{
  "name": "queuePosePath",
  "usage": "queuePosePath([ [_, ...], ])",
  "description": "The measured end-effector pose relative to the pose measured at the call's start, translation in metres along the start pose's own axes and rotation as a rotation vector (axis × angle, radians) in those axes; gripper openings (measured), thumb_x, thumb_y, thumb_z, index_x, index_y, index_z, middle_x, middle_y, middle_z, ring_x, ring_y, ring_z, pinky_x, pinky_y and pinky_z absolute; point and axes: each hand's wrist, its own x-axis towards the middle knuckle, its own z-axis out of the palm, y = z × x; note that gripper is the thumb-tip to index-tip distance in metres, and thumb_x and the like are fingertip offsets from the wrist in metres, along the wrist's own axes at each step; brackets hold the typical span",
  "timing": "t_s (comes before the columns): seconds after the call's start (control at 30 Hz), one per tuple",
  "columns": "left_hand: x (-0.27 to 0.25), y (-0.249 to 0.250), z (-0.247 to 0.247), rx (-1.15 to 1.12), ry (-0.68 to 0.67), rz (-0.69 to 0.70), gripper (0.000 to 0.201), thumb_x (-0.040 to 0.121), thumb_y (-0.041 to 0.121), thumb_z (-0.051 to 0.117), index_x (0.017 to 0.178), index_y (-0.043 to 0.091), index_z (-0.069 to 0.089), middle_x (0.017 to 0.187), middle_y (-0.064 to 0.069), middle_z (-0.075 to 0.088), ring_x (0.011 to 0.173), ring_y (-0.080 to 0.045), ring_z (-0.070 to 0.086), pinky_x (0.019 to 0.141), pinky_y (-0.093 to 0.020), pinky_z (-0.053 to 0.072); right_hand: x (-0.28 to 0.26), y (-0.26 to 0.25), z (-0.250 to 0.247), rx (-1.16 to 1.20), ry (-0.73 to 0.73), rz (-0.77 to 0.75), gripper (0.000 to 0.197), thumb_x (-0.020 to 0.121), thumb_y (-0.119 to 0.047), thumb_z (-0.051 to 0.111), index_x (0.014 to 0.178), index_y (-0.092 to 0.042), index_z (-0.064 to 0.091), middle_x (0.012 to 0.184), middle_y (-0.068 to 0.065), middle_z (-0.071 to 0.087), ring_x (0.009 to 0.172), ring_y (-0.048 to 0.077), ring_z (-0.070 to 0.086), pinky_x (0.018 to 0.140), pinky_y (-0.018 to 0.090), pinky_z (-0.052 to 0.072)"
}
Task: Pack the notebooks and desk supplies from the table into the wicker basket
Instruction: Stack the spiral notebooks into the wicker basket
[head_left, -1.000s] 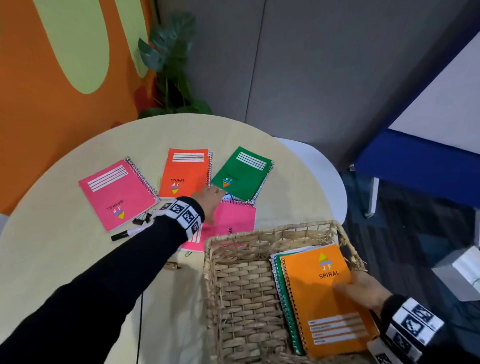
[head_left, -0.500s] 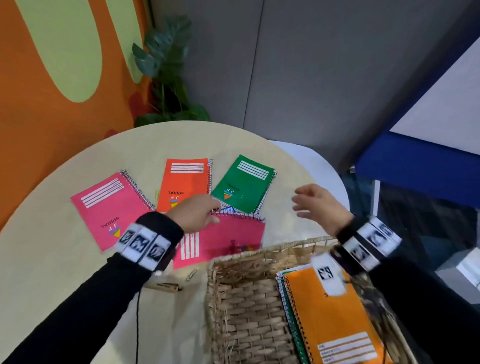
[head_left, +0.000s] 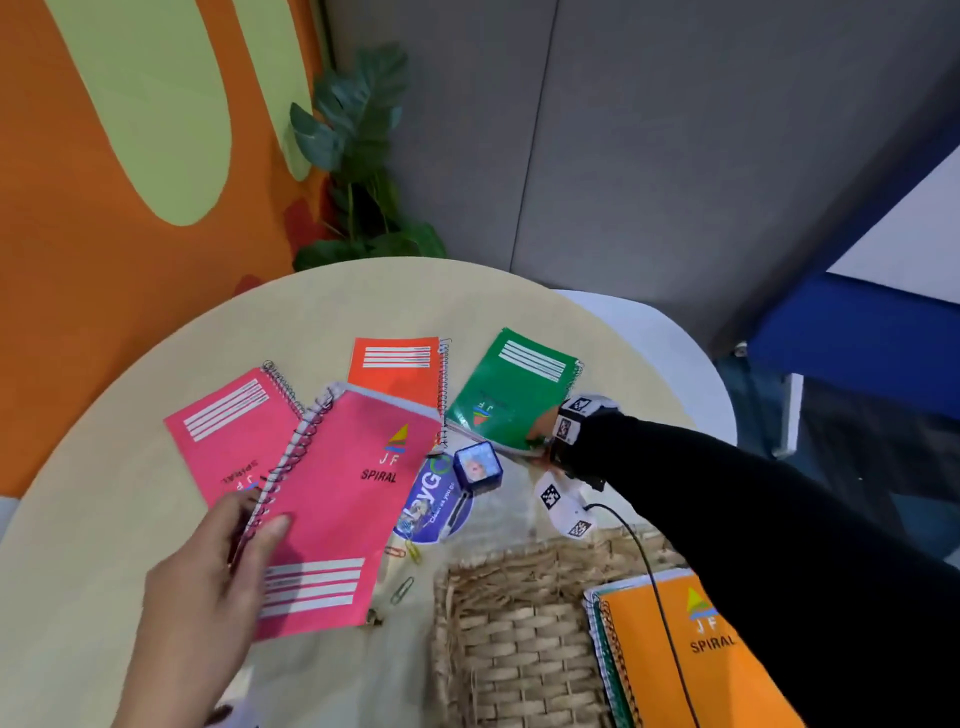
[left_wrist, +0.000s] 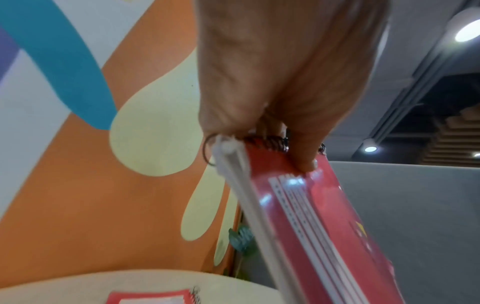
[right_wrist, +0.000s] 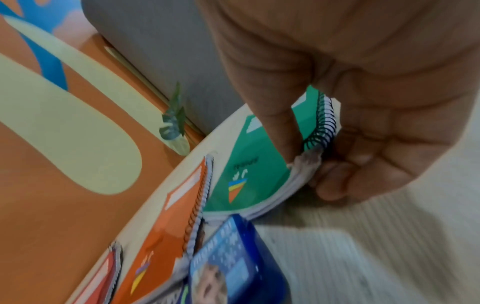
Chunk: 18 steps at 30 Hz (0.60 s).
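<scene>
My left hand (head_left: 244, 540) grips a pink spiral notebook (head_left: 343, 509) by its coil edge and holds it lifted above the table; the left wrist view shows the fingers (left_wrist: 306, 160) curled over the coil of that pink notebook (left_wrist: 324, 226). My right hand (head_left: 543, 426) pinches the near corner of the green notebook (head_left: 511, 395), thumb on the cover and fingers (right_wrist: 345, 179) under the pages of the green notebook (right_wrist: 259, 170). The wicker basket (head_left: 509, 639) at the front right holds an orange notebook (head_left: 696, 665) on top of others.
A second pink notebook (head_left: 228, 431) and a red-orange notebook (head_left: 395, 369) lie flat on the round table (head_left: 104, 519). A small blue box (head_left: 478, 467), a round blue sticker (head_left: 431, 504) and paper clips (head_left: 405, 561) lie beside the basket. A plant (head_left: 358, 156) stands behind.
My left hand has lifted the pink notebook off the table and turned it towards me, uncovering the blue box and sticker. My right hand has reached to the green notebook and taken hold of its corner.
</scene>
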Motion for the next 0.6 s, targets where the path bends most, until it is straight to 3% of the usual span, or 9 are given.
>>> queuePosePath([
  [0.1,-0.013,-0.009,0.007,0.002,0.025,-0.041,0.009,0.09,0.022,0.057,0.094,0.03,0.055,0.082,-0.003,0.07,0.068,-0.009,0.061,0.062,-0.003,0.04,0.005,-0.003,-0.011,0.263,-0.081,-0.056,0.017,0.087,-0.017,0.052,0.07,-0.017,0.05,0.065,0.003,0.058,0.059,0.018,0.06,0.039,0.018,0.052],
  [0.2,-0.02,-0.006,0.013,-0.014,0.046,-0.043,0.02,0.093,0.02,0.052,0.111,0.028,0.051,0.083,-0.005,0.066,0.065,-0.026,0.059,0.058,-0.03,0.044,-0.011,-0.019,-0.027,0.751,-0.013,0.029,0.026,0.094,-0.008,0.045,0.068,-0.011,0.042,0.04,0.006,0.054,0.025,0.009,0.052,0.026,0.014,0.042],
  [0.27,-0.021,-0.002,0.015,0.003,0.063,-0.022,0.025,0.095,0.018,0.049,0.119,0.023,0.047,0.084,-0.007,0.063,0.066,-0.027,0.056,0.058,-0.036,0.041,-0.047,-0.028,-0.044,0.836,0.087,-0.086,0.018,0.094,-0.001,0.044,0.077,-0.007,0.046,0.031,0.006,0.052,0.018,0.008,0.045,0.024,0.012,0.038],
  [0.3,-0.021,0.0,0.015,-0.003,0.08,-0.018,0.025,0.096,0.019,0.049,0.12,0.023,0.046,0.086,-0.006,0.061,0.067,-0.027,0.054,0.059,-0.037,0.04,-0.069,-0.029,-0.055,0.829,0.143,-0.156,0.01,0.092,0.002,0.044,0.085,-0.004,0.048,0.038,0.01,0.055,0.019,0.009,0.048,0.026,0.012,0.04],
  [0.4,-0.021,0.006,0.012,-0.088,0.126,-0.009,0.023,0.096,0.027,0.048,0.117,0.034,0.043,0.096,-0.003,0.059,0.078,-0.025,0.055,0.068,-0.04,0.044,-0.136,-0.007,-0.088,0.537,0.215,-0.295,0.012,0.088,0.003,0.045,0.098,0.005,0.053,0.075,0.02,0.059,0.041,0.019,0.063,0.043,0.028,0.059],
  [0.47,-0.023,0.011,0.009,-0.204,0.136,-0.026,0.027,0.092,0.038,0.047,0.118,0.04,0.041,0.102,-0.001,0.063,0.084,-0.026,0.062,0.076,-0.047,0.051,-0.181,0.019,-0.107,0.067,0.357,-0.384,0.02,0.086,-0.003,0.047,0.103,0.002,0.057,0.088,0.019,0.063,0.063,0.031,0.067,0.061,0.04,0.062],
  [0.5,-0.022,0.009,0.007,-0.255,0.142,-0.029,0.03,0.089,0.045,0.046,0.119,0.044,0.041,0.105,0.001,0.065,0.086,-0.026,0.065,0.078,-0.048,0.053,-0.204,0.033,-0.116,-0.166,0.464,-0.425,0.021,0.086,-0.005,0.049,0.104,-0.004,0.058,0.089,0.013,0.064,0.071,0.031,0.065,0.067,0.039,0.058],
  [0.53,-0.024,0.011,0.004,-0.308,0.147,-0.027,0.034,0.086,0.051,0.047,0.12,0.044,0.043,0.104,0.006,0.066,0.088,-0.018,0.067,0.077,-0.046,0.054,-0.228,0.046,-0.123,-0.352,0.547,-0.464,0.022,0.086,-0.007,0.051,0.106,-0.012,0.059,0.088,0.007,0.063,0.075,0.027,0.061,0.071,0.035,0.053],
  [0.6,-0.023,-0.002,0.006,-0.409,0.151,-0.076,0.057,0.079,0.067,0.051,0.119,0.027,0.05,0.093,0.015,0.063,0.075,0.005,0.064,0.068,-0.039,0.058,-0.271,0.066,-0.132,-0.546,0.563,-0.54,0.03,0.085,-0.01,0.054,0.108,-0.029,0.059,0.089,0.001,0.067,0.078,0.024,0.059,0.077,0.038,0.052],
])
